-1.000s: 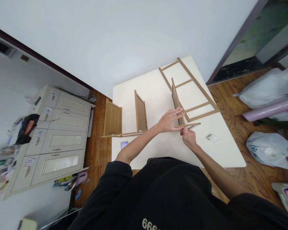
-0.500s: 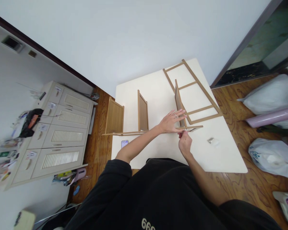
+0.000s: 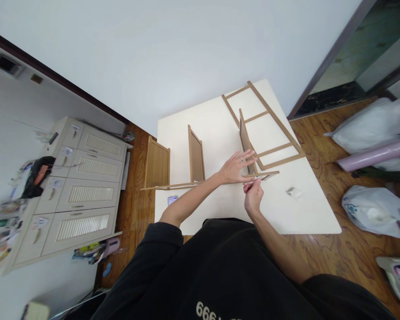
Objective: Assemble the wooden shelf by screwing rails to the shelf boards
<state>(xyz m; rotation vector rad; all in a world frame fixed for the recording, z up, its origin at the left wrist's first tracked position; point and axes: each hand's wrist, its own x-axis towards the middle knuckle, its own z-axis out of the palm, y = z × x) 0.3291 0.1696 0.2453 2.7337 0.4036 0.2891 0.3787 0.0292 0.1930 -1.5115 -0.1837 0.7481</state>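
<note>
A light-brown wooden frame (image 3: pixel 178 186) stands on edge along the near side of the white table, with upright panels joined to it. My left hand (image 3: pixel 235 169), fingers spread, rests against the right panel (image 3: pixel 245 133) and the top of the frame. Just below it, my right hand (image 3: pixel 253 197) is closed in a pinch at the frame's outer face, by the joint with that panel. What it pinches is too small to make out. The middle panel (image 3: pixel 196 155) and left panel (image 3: pixel 158 164) stand further left. A second ladder-like frame (image 3: pixel 276 115) lies flat behind the right panel.
On the white table (image 3: pixel 306 209) are a small clear plastic bag (image 3: pixel 294 192) at right and a phone (image 3: pixel 172 200) at left. A pale cabinet (image 3: pixel 83 178) stands left on the wooden floor. White plastic bags (image 3: pixel 376 211) and a pink roll (image 3: pixel 376 153) lie right.
The view has shifted slightly. My right hand has turned a little at the joint, its fingers still pinched. My left hand keeps its place on the panel and frame.
</note>
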